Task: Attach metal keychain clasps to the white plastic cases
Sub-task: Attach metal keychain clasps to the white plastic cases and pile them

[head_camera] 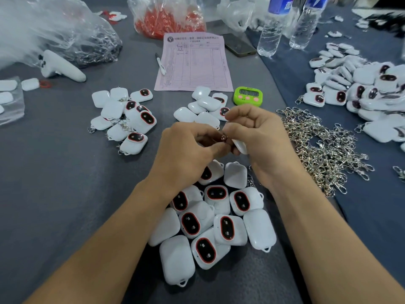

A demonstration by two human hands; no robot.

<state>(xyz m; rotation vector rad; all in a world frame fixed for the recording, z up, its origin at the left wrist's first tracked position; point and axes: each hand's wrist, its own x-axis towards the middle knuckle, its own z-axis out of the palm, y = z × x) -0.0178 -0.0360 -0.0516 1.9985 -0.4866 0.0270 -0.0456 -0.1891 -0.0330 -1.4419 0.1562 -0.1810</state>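
My right hand grips a white plastic case, mostly hidden by the fingers. My left hand pinches a small metal clasp right at the case's edge; both hands meet above the grey table. Below my wrists lies a heap of white cases with red-ringed dark ovals, without clasps. A pile of silver clasps spreads to the right. Cases with clasps attached lie at the left.
A pink form and pen lie ahead, with a green timer, a phone, two water bottles, plastic bags and a bag of red parts. More cases are heaped far right.
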